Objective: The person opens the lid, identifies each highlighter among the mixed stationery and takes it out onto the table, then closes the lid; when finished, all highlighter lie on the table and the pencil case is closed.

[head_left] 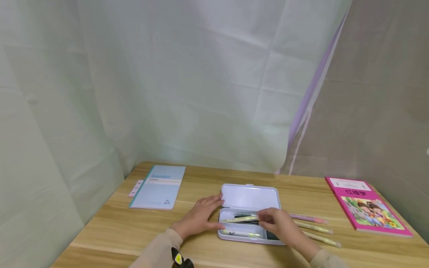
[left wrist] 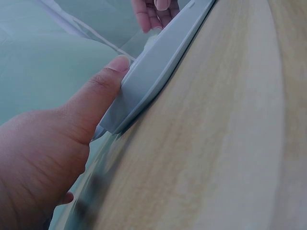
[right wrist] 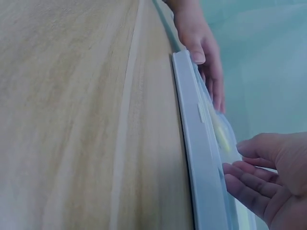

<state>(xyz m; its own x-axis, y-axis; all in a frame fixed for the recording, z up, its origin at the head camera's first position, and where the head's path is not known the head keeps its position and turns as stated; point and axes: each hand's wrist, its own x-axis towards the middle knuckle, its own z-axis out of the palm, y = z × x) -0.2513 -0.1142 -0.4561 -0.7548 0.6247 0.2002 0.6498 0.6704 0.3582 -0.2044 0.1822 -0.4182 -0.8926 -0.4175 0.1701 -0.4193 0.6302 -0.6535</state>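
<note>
Low in the centre of the head view, the right hand [head_left: 279, 225] pinches a pale yellow pen [head_left: 239, 219] near its right end between thumb and fingers. The pen slants over the upper compartment of a white pencil case [head_left: 249, 197] whose lid is laid back. The left hand [head_left: 198, 216] rests at the case's left edge, fingers extended and slightly parted, thumb on the rim.

The pen looks light, stiff and hardly fragile; its smooth, round barrel could roll or swivel in an end grip, so a hold nearer the middle should keep it level. The case seems thin-walled, rigid and light enough to slide on the wooden surface [head_left: 207, 178], and is best steadied by its rim. Another yellow pen [head_left: 242, 234] lies in the lower compartment; a pinkish-purple pen [head_left: 310, 219] lies to the right.
</note>
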